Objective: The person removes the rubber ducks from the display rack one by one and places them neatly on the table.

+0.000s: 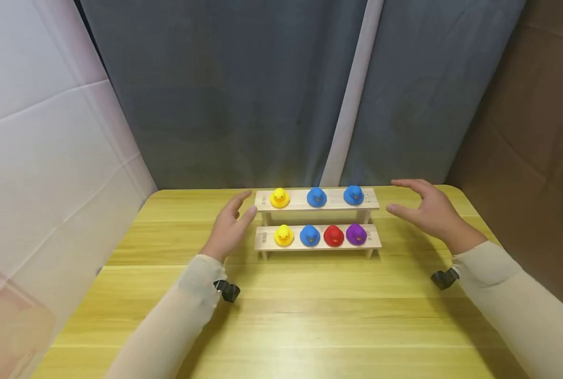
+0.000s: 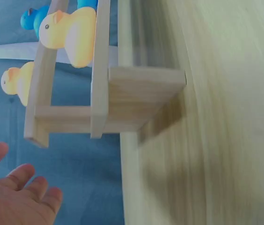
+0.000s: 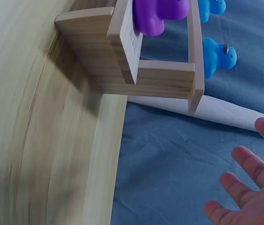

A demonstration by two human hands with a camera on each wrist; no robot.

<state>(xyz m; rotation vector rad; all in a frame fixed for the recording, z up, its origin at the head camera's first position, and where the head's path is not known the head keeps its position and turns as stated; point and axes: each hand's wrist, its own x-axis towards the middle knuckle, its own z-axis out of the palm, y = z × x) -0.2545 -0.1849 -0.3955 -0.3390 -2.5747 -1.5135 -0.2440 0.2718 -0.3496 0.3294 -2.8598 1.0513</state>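
Observation:
A two-tier wooden shelf (image 1: 317,245) stands on the table, bearing several rubber ducks. On its upper tier are a yellow duck (image 1: 279,198) and two blue ducks, one in the middle (image 1: 317,197) and one at the right (image 1: 353,195). The lower tier carries a yellow duck (image 1: 283,236), a blue duck (image 1: 310,236), a red duck (image 1: 333,236) and a purple duck (image 1: 356,235). My left hand (image 1: 229,226) hovers just left of the shelf, fingers extended and holding nothing. To the right of the shelf, my right hand (image 1: 433,210) is held spread, apart from it.
The wooden table (image 1: 291,316) reaches back to a grey-blue curtain (image 1: 215,95) with a pale strip (image 1: 350,100). A white fabric wall (image 1: 49,137) rises on the left and a brown one (image 1: 528,137) on the right. Each wrist wears a small black camera.

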